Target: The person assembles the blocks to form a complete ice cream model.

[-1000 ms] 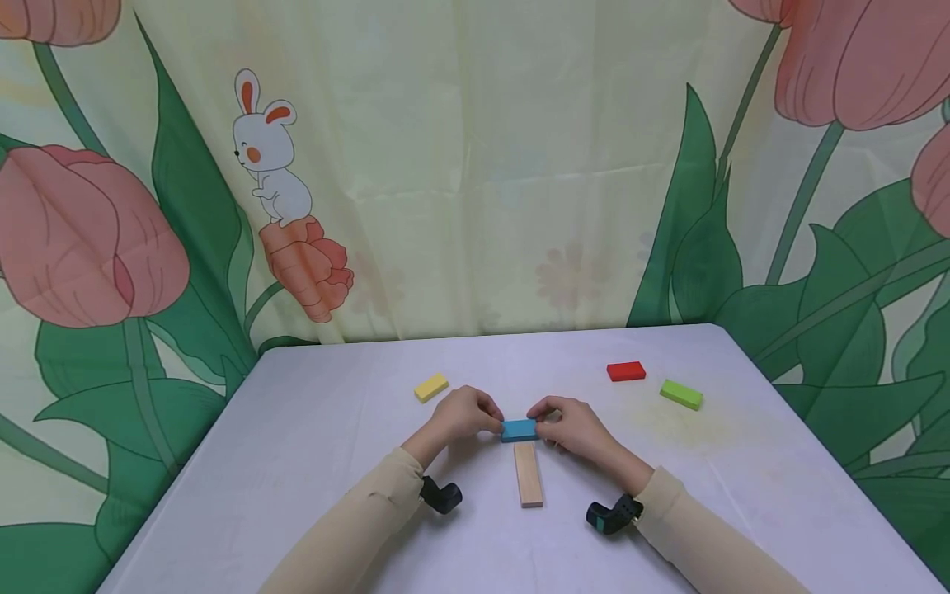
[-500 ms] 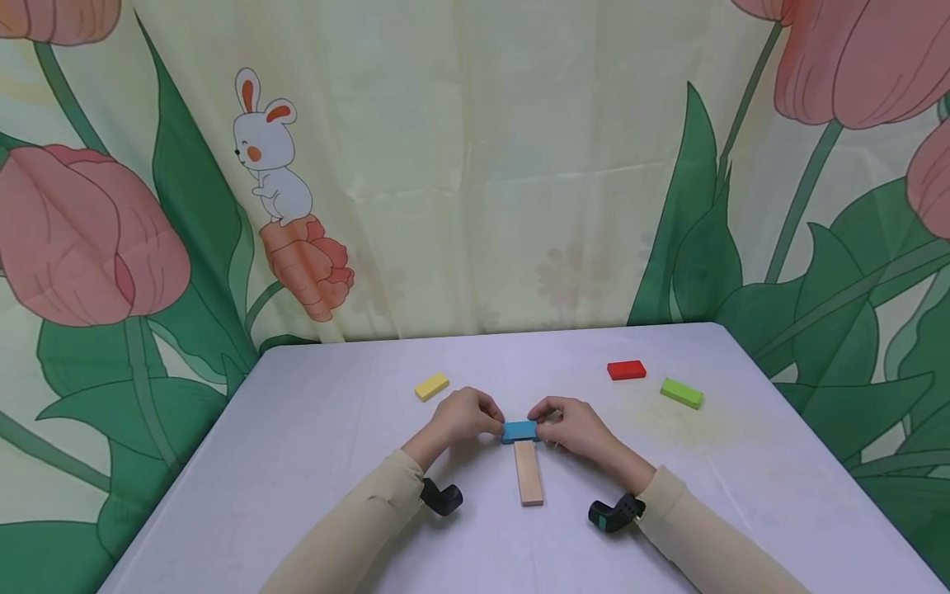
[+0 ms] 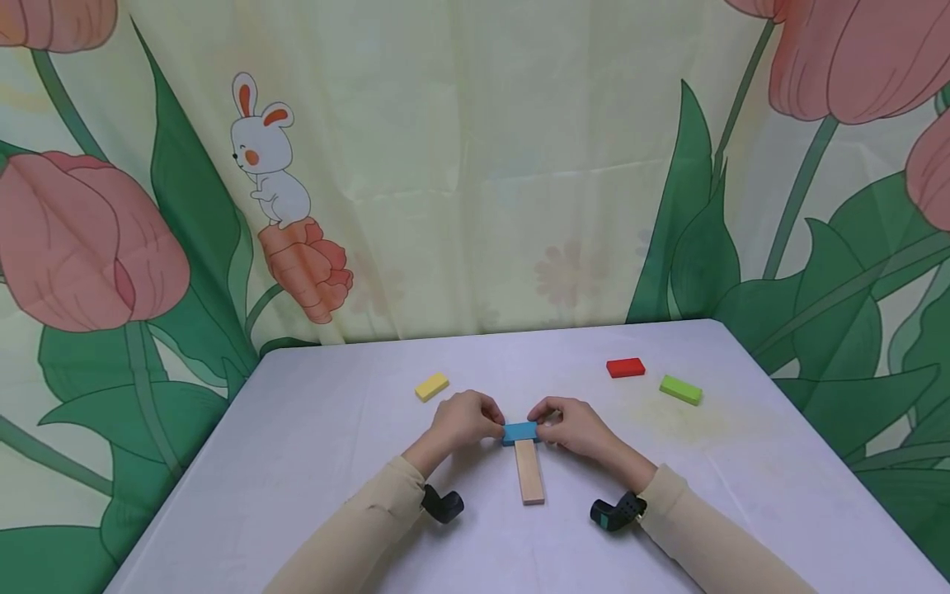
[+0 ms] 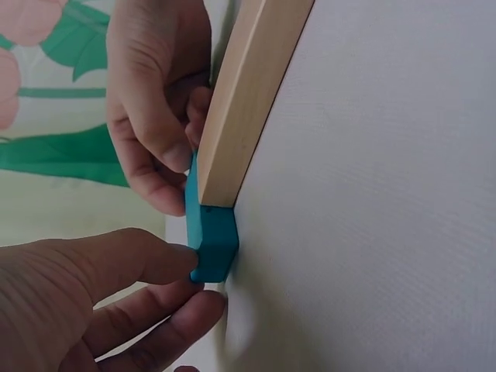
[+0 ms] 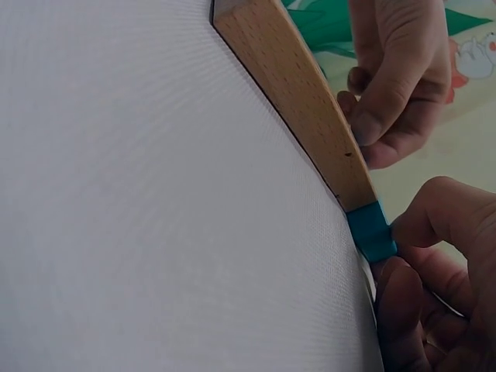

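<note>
A blue block (image 3: 519,433) lies crosswise at the far end of a plain wooden block (image 3: 529,474), and together they form a T on the table. My left hand (image 3: 467,417) pinches the blue block's left end between thumb and fingers. At its right end, my right hand (image 3: 577,427) holds it the same way. In the left wrist view the blue block (image 4: 213,236) touches the end of the wooden block (image 4: 246,101). The right wrist view also has the blue block (image 5: 373,232) flush against the wooden one (image 5: 302,97).
Beyond my left hand lies a yellow block (image 3: 431,387). A red block (image 3: 626,368) and a green block (image 3: 680,390) rest at the back right. A white cloth covers the table (image 3: 297,462), and a printed curtain (image 3: 475,181) hangs behind its far edge.
The blue block has shifted slightly toward the wooden block, and the narrow gap between them has closed. Both hands keep their pinch on its ends.
</note>
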`<state>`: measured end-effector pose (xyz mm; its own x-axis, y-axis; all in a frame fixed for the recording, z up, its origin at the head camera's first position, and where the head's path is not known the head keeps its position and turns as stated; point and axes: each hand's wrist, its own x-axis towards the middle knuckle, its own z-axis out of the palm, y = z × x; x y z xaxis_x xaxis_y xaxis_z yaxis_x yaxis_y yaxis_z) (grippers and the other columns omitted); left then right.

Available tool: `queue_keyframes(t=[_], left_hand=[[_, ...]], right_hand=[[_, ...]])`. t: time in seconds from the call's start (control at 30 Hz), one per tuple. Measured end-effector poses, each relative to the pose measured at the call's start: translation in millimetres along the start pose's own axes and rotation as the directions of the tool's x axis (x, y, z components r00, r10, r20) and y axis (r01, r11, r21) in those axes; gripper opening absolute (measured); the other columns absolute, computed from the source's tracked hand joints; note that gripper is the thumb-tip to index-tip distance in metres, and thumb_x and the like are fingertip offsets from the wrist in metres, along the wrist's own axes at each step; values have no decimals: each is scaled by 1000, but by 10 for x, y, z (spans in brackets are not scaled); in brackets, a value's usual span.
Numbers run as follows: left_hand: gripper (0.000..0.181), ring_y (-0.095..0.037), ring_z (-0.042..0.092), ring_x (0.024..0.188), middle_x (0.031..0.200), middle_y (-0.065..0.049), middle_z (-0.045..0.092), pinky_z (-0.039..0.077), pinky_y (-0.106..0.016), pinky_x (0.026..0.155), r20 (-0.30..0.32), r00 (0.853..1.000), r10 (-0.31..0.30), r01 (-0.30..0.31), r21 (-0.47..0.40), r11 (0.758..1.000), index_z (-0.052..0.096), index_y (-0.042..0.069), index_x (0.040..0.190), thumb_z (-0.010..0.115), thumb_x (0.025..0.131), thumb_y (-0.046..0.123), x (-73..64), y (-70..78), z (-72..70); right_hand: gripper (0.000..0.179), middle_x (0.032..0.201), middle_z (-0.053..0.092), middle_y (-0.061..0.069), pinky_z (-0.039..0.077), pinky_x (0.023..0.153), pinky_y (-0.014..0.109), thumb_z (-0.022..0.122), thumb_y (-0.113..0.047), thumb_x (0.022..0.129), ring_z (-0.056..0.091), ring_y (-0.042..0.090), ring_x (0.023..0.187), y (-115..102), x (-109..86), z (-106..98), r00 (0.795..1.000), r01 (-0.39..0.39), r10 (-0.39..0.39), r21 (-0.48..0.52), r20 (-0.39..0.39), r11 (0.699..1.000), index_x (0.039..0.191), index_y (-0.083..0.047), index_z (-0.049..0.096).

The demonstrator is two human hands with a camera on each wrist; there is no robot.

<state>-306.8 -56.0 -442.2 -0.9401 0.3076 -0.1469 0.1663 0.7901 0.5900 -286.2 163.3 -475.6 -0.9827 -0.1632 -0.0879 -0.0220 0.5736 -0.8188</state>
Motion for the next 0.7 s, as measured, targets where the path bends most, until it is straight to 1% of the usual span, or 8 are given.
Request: queue_keyframes(t=[0.17,0.23,0.33,0.4,0.47,0.53,0.6,0.7], left_hand=[[10,-16,58,73,76,8,66,42,-33,68,-16,1000,15,-14,47,999,75,22,82,84,85,25,-30,41,-2],[10,-16,57,73,75,9,66,41,-35,72,-25,999,30,-28,68,997,74,22,83,83,86,25,-34,44,9],[8,-14,56,72,74,10,65,41,-39,79,-45,995,84,-77,144,987,75,21,86,79,89,27,-49,38,48],[9,-13,56,74,79,8,67,43,-39,80,-69,987,148,-130,227,965,77,21,92,76,91,30,-72,34,87],[14,-14,58,80,89,6,70,46,-38,80,-86,969,233,-195,323,926,78,20,100,73,93,32,-115,42,121],[19,-15,59,87,101,2,72,49,-35,79,-87,942,323,-265,396,879,78,20,106,72,93,33,-176,68,146],[22,-17,60,93,111,0,71,51,-31,78,-66,905,420,-349,448,823,77,20,110,72,95,35,-241,105,161],[23,-17,61,99,116,0,69,51,-28,79,1,850,527,-460,490,740,76,21,111,72,95,37,-344,165,176]], right_hand=[[20,98,67,2,49,63,29,73,-10,86,56,18,70,6,6,-1,1000,10,-10,11,-1,1000,105,-14,74],[20,98,67,2,49,63,29,73,-10,86,56,18,70,9,11,0,1000,13,-13,14,-1,1000,105,-14,74],[20,98,67,2,49,63,29,72,-9,85,56,18,70,15,11,4,1000,17,-17,15,-2,1000,105,-14,74],[20,97,67,2,49,62,29,72,-9,85,56,18,69,21,11,8,1000,21,-21,11,-4,1000,105,-14,74],[20,97,67,1,49,62,29,72,-9,85,56,17,68,26,10,11,1000,24,-24,8,-6,1000,105,-14,74],[20,96,67,1,49,61,28,72,-10,85,56,17,67,30,9,11,1000,27,-27,5,-4,1000,105,-14,74],[19,96,67,1,49,61,28,73,-11,86,56,17,67,28,7,8,999,33,-33,4,-5,999,104,-14,74],[18,95,68,0,49,60,28,74,-13,86,56,16,68,27,5,-2,999,46,-46,-4,-6,999,104,-15,74]])
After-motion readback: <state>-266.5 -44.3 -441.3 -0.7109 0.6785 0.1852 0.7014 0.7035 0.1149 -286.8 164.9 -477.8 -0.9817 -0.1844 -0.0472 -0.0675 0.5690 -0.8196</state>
